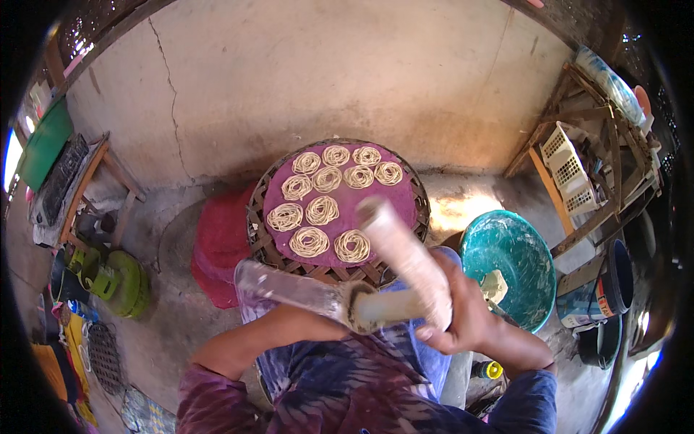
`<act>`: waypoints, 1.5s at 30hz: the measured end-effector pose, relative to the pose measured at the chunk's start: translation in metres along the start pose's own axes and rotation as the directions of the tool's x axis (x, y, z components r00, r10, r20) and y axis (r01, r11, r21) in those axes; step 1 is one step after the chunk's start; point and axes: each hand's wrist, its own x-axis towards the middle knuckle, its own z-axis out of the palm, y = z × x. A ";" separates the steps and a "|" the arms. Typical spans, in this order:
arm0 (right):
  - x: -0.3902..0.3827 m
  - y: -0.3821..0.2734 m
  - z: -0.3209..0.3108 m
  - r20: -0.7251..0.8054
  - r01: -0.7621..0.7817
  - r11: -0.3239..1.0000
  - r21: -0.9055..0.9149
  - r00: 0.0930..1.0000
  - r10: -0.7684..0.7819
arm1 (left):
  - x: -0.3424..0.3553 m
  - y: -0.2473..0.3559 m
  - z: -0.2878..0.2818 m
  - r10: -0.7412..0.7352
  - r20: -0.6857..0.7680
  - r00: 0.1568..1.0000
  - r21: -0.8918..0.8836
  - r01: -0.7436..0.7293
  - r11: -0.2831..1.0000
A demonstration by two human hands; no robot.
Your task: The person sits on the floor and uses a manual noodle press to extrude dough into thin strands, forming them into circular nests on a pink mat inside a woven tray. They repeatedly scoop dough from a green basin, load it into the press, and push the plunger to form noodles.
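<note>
My right hand [470,307] is closed around the whitish, dough-smeared wooden crossbar [408,260] of a plunger. The plunger's pale rod [390,307] meets the round mouth of a cloudy, clear-looking press tube [289,288], which lies sideways over my lap. My left hand [322,324] is under the tube and appears to hold it, though its fingers are mostly hidden. Beyond, several coiled nests of pale dough strands [309,241] lie on a purple cloth [372,189] over a round woven tray [254,217].
At my right stands a turquoise basin [524,253] with a dough lump [494,286] inside. A red stool-like object [217,242] is left of the tray. Farther left is a green gas cylinder [126,286]. A wooden rack with a white basket [567,170] stands right, buckets [618,278] below.
</note>
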 end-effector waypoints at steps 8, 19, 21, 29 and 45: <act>0.001 0.023 0.018 0.307 -0.208 0.958 0.196 0.941 0.142 | 0.009 -0.029 0.035 0.049 0.106 0.993 -0.106 -0.038 0.994; -0.012 0.106 -0.005 0.834 -0.840 -0.031 0.542 0.542 -0.105 | 0.088 0.021 -0.099 0.258 -0.281 0.924 -0.949 -0.307 0.067; 0.017 0.116 -0.024 0.817 -0.817 0.023 0.576 0.575 -0.031 | 0.131 0.013 -0.119 0.232 -0.328 0.916 -0.876 -0.386 0.288; 0.132 0.130 -0.058 0.680 -0.899 0.243 0.364 0.435 0.590 | 0.227 -0.119 -0.156 -0.003 -0.499 0.867 -0.838 -0.484 -0.252; 0.150 0.076 -0.070 0.485 -0.896 0.445 0.011 0.393 0.781 | 0.218 -0.106 -0.155 0.075 -0.636 0.768 -0.769 -0.623 -0.146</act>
